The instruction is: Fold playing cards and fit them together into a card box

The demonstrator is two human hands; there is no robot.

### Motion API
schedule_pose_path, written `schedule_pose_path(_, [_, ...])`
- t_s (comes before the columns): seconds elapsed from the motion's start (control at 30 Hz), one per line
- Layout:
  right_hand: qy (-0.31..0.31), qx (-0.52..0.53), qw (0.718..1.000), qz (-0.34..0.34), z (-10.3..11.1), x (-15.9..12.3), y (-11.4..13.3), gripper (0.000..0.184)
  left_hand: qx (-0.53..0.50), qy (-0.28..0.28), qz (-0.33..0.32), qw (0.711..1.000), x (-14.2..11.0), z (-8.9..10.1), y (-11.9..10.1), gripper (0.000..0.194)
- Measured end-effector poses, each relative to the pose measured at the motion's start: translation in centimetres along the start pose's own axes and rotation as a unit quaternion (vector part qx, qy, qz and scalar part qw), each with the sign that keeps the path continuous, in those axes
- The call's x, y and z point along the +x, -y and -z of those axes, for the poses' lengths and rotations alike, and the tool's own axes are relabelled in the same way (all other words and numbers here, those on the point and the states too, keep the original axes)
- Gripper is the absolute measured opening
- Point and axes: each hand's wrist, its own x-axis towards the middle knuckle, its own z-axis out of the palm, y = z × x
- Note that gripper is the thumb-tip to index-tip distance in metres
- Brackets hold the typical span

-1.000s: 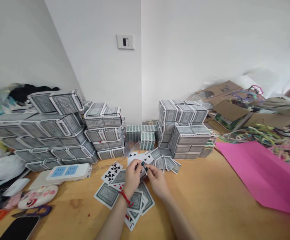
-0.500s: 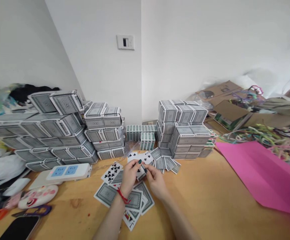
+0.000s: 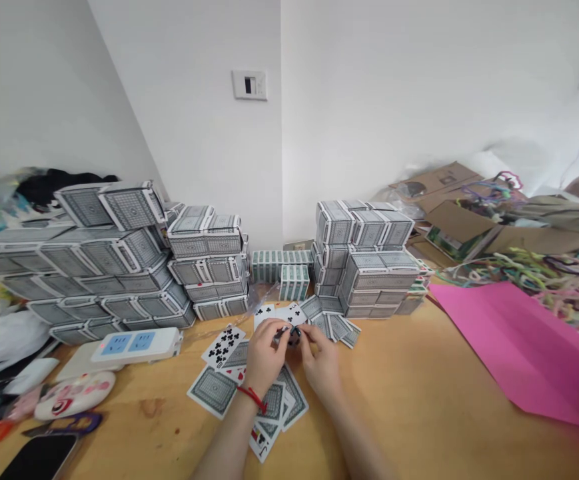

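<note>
On the wooden table (image 3: 394, 413), loose cards (image 3: 212, 391) lie spread before me, probably for easy reach. Over them, my left hand (image 3: 266, 353) and right hand (image 3: 322, 363) pinch a partly hidden card (image 3: 294, 339) from either side, likely to steady it; stacked card blocks (image 3: 384, 270) stand behind.

Pale walls (image 3: 369, 100) meeting at a corner, white wall plate (image 3: 259, 95), wooden table (image 3: 419, 400), soft light

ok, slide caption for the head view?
Left hand and right hand hold a mostly hidden playing card above scattered white-bordered cards on a light brown wooden table.
</note>
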Motion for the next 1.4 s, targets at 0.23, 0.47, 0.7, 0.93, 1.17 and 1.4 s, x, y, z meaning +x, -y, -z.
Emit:
schedule_pose_path(0.23, [0.002,-0.057,0.998,0.040,-0.2,-0.3,0.2,0.024,0.073,-0.045,0.000,0.996,-0.7,-0.8,0.1,0.018])
schedule_pose_path(0.47, [0.002,-0.061,0.998,0.031,-0.2,-0.3,0.0,0.024,0.068,-0.038,0.006,0.997,-0.8,-0.9,0.6,0.027])
schedule_pose_path(0.7, [0.004,-0.039,0.999,0.011,-0.3,-0.3,-0.3,0.025,0.063,-0.045,0.004,0.997,-0.9,-1.1,0.3,0.031])
schedule_pose_path(0.93, [0.010,-0.034,0.999,0.012,-0.3,-0.3,0.0,0.028,0.052,-0.044,0.011,0.998,-1.0,-1.2,0.3,0.031])
schedule_pose_path(1.17, [0.021,-0.021,0.999,0.012,-0.5,-0.5,-0.3,0.026,0.050,-0.041,0.025,0.998,-0.6,-1.0,0.3,0.022])
schedule_pose_path(1.4, [-0.002,-0.022,1.000,0.000,-0.3,-0.2,-0.4,0.020,0.026,0.005,0.014,1.000,-0.4,-1.1,0.3,0.015])
